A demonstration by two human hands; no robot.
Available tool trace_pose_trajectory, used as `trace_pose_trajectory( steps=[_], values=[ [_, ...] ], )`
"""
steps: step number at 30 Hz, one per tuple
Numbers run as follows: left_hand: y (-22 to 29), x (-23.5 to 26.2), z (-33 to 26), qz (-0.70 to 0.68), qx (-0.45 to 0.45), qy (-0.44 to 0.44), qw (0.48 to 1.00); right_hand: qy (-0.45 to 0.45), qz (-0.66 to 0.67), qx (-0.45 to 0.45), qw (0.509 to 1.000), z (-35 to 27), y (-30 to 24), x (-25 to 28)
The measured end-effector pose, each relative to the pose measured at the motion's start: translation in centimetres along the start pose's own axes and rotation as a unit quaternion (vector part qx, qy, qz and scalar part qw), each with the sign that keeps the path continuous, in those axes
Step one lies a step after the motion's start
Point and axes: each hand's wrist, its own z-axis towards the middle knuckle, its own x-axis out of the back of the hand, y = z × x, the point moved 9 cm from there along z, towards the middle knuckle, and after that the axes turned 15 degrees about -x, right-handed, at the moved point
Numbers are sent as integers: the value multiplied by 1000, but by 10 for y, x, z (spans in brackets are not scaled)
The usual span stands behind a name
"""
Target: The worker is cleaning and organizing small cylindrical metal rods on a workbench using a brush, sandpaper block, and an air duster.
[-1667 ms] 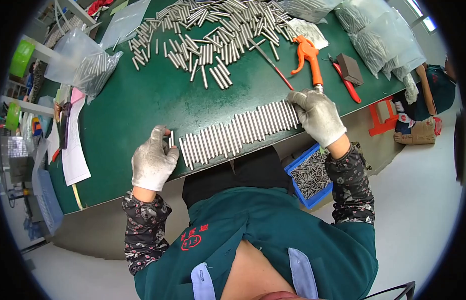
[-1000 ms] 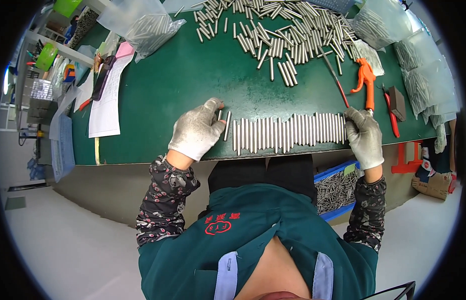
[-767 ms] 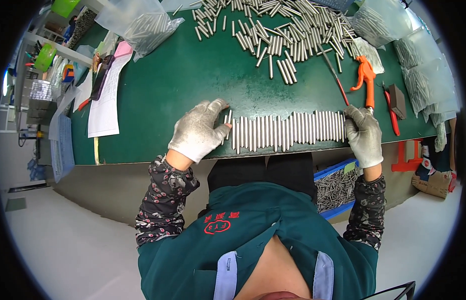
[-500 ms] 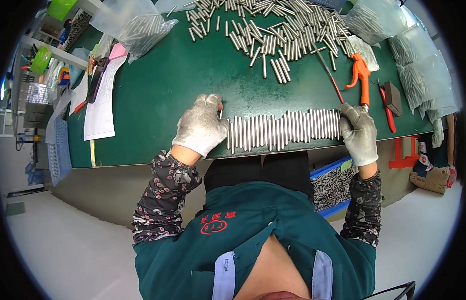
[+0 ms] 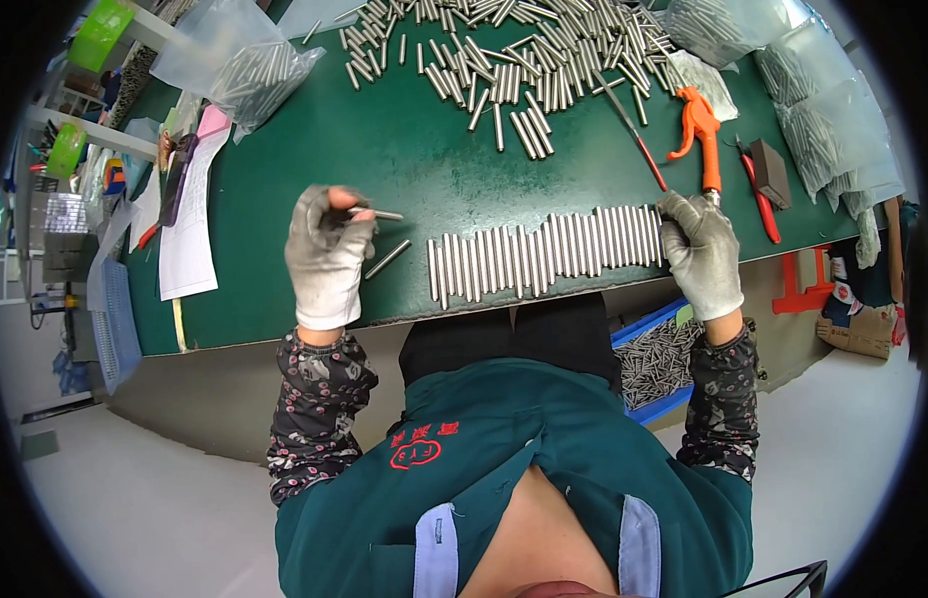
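Note:
Gloved, my left hand point(image 5: 324, 259) is raised left of a row of metal pins point(image 5: 544, 249), thumb and forefinger pinching a single steel pin point(image 5: 386, 214). Its fingers are slightly blurred. Below that pin, another loose pin point(image 5: 387, 259) lies slanted on the green table. The row's pins stand side by side, their ends forming an uneven, stepped line. At the row's right end rests my right hand point(image 5: 703, 254), also gloved, fingers curled in and touching the last pins. Whether it grips a pin is hidden by the glove.
A big heap of loose pins point(image 5: 544, 60) covers the table's far side. To the right lie an orange air gun point(image 5: 699, 140), red-handled pliers point(image 5: 763, 199), a dark block point(image 5: 770, 174) and bags of pins point(image 5: 813, 140). Papers point(image 5: 190, 249) lie left; a blue bin point(image 5: 643, 394) sits below.
My left hand has moved left off the row's end and now pinches a pin; a loose pin lies beside it. My right hand stays at the row's right end. The whole view has shifted slightly.

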Motion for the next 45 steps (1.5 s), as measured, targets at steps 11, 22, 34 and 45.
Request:
trace_pose_trajectory(
  steps=[11, 22, 34, 45],
  values=[
    [37, -22, -36, 246, -276, -304, 878, -6, -8, -8, 1000, 1, -8, 4],
    [34, -60, -36, 338, -315, -388, 797, -76, -37, 97, 992, -8, -35, -13],
    [25, -90, -55, 309, -298, -482, 764, -101, -28, 109, 989, -11, -56, -35],
    [35, -100, -54, 340, -310, -452, 764, -135, -28, 118, 983, -13, -60, -38]
  ],
)
